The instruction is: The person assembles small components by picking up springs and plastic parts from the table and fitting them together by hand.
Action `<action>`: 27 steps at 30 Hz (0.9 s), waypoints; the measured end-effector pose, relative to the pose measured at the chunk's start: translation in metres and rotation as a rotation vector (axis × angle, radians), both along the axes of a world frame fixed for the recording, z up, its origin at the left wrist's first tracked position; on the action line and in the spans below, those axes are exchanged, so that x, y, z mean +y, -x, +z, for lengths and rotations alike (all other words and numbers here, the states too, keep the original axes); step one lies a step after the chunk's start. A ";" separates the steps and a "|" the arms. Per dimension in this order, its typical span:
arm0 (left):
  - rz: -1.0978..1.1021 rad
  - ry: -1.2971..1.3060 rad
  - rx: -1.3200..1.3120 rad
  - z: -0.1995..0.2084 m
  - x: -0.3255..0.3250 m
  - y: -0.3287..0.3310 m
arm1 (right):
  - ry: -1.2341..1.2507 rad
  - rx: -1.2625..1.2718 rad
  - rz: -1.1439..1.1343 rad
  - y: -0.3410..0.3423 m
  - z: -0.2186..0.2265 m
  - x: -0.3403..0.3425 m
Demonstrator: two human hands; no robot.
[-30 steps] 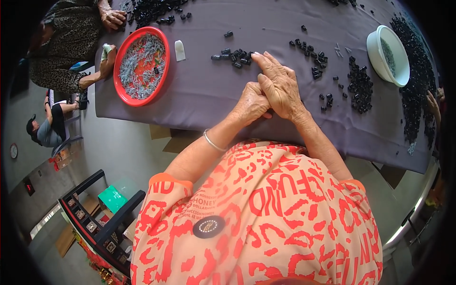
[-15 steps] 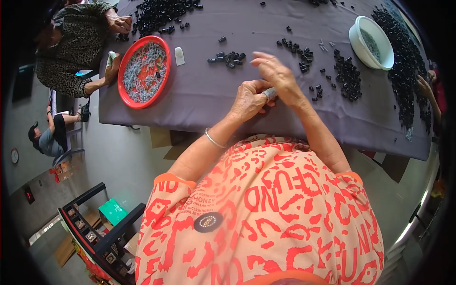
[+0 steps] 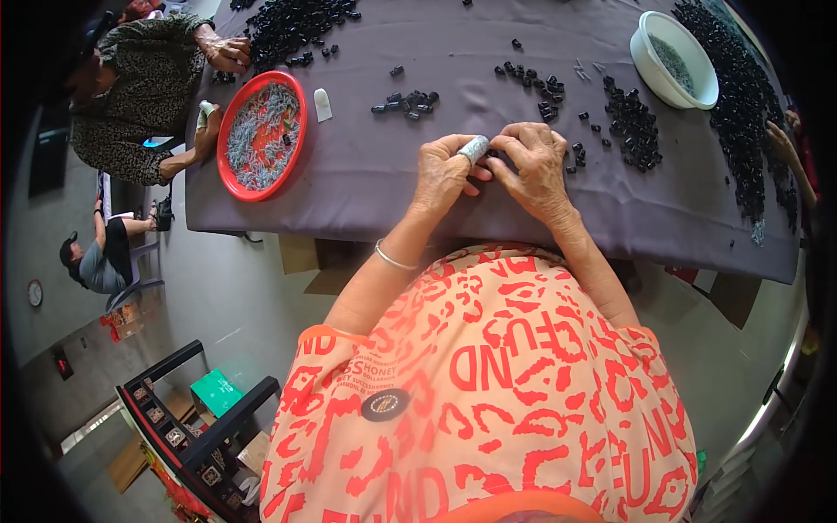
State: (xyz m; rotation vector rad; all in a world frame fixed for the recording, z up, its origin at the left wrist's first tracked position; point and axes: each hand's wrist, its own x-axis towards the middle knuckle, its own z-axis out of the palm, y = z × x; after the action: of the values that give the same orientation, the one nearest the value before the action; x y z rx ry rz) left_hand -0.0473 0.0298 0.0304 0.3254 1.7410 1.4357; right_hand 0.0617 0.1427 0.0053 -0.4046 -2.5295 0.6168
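Note:
Above the near edge of the table, my two hands meet at the fingertips. My left hand (image 3: pixel 443 177) is closed, its thumb wrapped in a pale grey finger cover (image 3: pixel 473 150). My right hand (image 3: pixel 534 166) is closed too, thumb and forefinger pinched towards the left thumb. A small black part (image 3: pixel 492 154) shows between the two hands; the fingers cover most of it. Loose black cylindrical parts (image 3: pixel 410 105) lie beyond my left hand. More black parts (image 3: pixel 634 131) are scattered to the right of my right hand.
At left stands a red basin (image 3: pixel 301 144) of thin translucent pieces, with a white finger-shaped cover (image 3: pixel 323 105) beside it. A white bowl (image 3: pixel 641 65) holds similar pieces. Long heaps of black parts (image 3: pixel 741 131) line the right side. A co-worker's hand (image 3: pixel 225 50) is at the far-left heap (image 3: pixel 288 35).
My right hand has come down from its raised, spread position and closed beside my left thumb. The left hand has shifted slightly left and turned, showing the covered thumb.

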 end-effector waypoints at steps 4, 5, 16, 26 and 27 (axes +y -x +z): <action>0.038 -0.042 -0.068 -0.003 0.000 0.001 | -0.070 0.038 -0.014 0.004 0.001 0.000; 0.041 -0.040 -0.067 -0.003 0.000 0.001 | -0.068 0.038 -0.011 0.003 0.002 0.000; 0.119 -0.078 -0.030 -0.009 -0.002 -0.004 | -0.119 0.043 -0.016 0.004 -0.004 -0.003; 0.196 -0.225 -0.297 -0.006 -0.007 -0.007 | 0.212 0.067 0.065 0.003 0.015 0.003; 0.202 -0.275 -0.377 -0.007 -0.008 -0.008 | 0.330 0.092 0.061 0.003 0.018 0.002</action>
State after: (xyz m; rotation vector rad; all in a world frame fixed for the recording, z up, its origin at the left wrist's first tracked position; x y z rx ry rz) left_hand -0.0394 0.0221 0.0235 0.0152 1.3017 1.7587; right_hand 0.0583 0.1447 0.0232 -0.4041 -2.3615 1.0579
